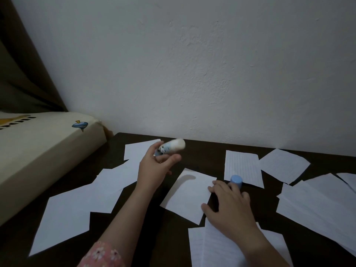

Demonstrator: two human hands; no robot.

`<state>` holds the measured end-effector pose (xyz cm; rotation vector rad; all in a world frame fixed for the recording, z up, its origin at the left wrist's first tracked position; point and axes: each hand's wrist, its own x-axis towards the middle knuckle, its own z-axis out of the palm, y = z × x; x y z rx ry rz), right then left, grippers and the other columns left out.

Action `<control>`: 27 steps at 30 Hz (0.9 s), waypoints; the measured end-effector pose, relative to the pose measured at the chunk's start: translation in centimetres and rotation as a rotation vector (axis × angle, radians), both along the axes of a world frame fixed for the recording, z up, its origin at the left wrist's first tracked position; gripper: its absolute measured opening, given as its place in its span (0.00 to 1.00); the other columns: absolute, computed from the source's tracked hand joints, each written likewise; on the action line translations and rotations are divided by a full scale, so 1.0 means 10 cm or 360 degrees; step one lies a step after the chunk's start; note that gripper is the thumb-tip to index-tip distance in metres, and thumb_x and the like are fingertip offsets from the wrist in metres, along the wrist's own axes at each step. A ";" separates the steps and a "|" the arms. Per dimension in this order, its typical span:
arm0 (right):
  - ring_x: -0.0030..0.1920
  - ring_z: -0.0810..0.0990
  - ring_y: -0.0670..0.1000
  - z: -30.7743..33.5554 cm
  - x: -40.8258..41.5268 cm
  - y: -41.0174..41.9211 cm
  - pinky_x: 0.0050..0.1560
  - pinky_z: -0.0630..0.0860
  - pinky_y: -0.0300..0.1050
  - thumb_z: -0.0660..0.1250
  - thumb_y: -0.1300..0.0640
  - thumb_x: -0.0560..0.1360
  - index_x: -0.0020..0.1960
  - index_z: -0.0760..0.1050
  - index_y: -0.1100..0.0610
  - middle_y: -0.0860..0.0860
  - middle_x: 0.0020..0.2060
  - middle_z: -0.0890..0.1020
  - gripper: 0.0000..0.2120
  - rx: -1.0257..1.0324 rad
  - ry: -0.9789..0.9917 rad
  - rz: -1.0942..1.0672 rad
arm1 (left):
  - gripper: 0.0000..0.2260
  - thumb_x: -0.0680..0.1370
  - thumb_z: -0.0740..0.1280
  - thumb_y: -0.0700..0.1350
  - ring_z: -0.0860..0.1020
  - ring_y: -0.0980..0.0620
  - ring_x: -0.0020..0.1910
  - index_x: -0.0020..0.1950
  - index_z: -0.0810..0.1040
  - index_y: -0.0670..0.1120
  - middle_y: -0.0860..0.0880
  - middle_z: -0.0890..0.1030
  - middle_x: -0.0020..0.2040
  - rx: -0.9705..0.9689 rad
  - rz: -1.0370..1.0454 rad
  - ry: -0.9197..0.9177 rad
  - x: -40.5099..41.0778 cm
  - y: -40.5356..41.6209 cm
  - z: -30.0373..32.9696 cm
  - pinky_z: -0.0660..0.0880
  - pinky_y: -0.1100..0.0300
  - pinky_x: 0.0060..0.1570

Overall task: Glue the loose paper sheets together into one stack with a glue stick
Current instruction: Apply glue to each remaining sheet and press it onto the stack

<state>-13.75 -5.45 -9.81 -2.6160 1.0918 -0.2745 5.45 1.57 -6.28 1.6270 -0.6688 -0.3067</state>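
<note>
Nearest is a lined white paper sheet [215, 247] under the right forearm. The right hand [229, 205] rests on the dark tabletop [202, 157], its fingers touching the round blue cap [236, 181]; whether they grip it, can't tell. The left hand [154, 166] pinches the uncapped blue-and-white glue stick [170, 147], raised, tip aimed right. The plain white sheet [188, 193] between the hands looks like the target, so left's nearer.

On the dark wooden table [202, 153], loose white paper sheets [243, 167] lie scattered. The left hand [157, 166] holds up an uncapped pale-blue glue stick [170, 147]; the right hand [229, 204] touches its round blue cap [236, 181].
</note>
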 end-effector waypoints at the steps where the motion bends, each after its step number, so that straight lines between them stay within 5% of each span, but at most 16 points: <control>1: 0.73 0.56 0.46 0.00 0.00 0.00 0.72 0.56 0.51 0.58 0.36 0.75 0.70 0.63 0.42 0.40 0.72 0.61 0.25 0.0002 0.0000 -0.0002 | 0.26 0.70 0.75 0.48 0.80 0.55 0.48 0.65 0.69 0.55 0.55 0.80 0.52 0.0028 0.0020 0.0011 -0.02 0.01 0.00 0.76 0.65 0.36; 5: 0.73 0.56 0.47 0.00 -0.01 0.01 0.72 0.56 0.51 0.57 0.36 0.76 0.71 0.63 0.44 0.41 0.72 0.61 0.26 -0.0022 0.0012 0.0001 | 0.21 0.70 0.74 0.52 0.81 0.55 0.41 0.60 0.72 0.53 0.51 0.81 0.49 0.0187 0.0205 0.0008 0.00 0.03 -0.07 0.74 0.66 0.33; 9: 0.73 0.57 0.46 -0.02 -0.01 0.02 0.72 0.56 0.51 0.58 0.37 0.76 0.70 0.63 0.44 0.41 0.72 0.62 0.25 -0.0011 -0.0026 0.0003 | 0.21 0.75 0.67 0.58 0.75 0.54 0.44 0.64 0.75 0.48 0.49 0.78 0.51 0.0417 0.0313 -0.0318 0.04 0.05 -0.13 0.69 0.63 0.42; 15: 0.71 0.60 0.47 0.00 -0.01 0.02 0.70 0.59 0.50 0.58 0.37 0.75 0.70 0.65 0.45 0.42 0.71 0.65 0.25 -0.0058 -0.0044 -0.0017 | 0.12 0.78 0.64 0.55 0.75 0.57 0.43 0.54 0.76 0.48 0.48 0.80 0.54 0.0529 0.0150 -0.0290 -0.02 0.06 -0.16 0.69 0.66 0.40; 18: 0.70 0.61 0.48 0.00 0.00 0.06 0.69 0.61 0.51 0.57 0.38 0.76 0.69 0.65 0.47 0.44 0.69 0.67 0.25 -0.0080 -0.0006 -0.0048 | 0.18 0.77 0.67 0.53 0.74 0.54 0.52 0.64 0.74 0.48 0.48 0.78 0.60 0.0563 0.0112 -0.0321 -0.05 0.05 -0.20 0.73 0.59 0.52; 27: 0.69 0.62 0.50 -0.01 0.01 0.14 0.66 0.63 0.50 0.55 0.38 0.77 0.69 0.65 0.49 0.47 0.69 0.66 0.24 -0.0116 0.0050 -0.0129 | 0.30 0.72 0.72 0.55 0.75 0.48 0.63 0.71 0.69 0.46 0.47 0.76 0.66 0.0600 0.0194 -0.0216 -0.07 0.09 -0.20 0.73 0.52 0.60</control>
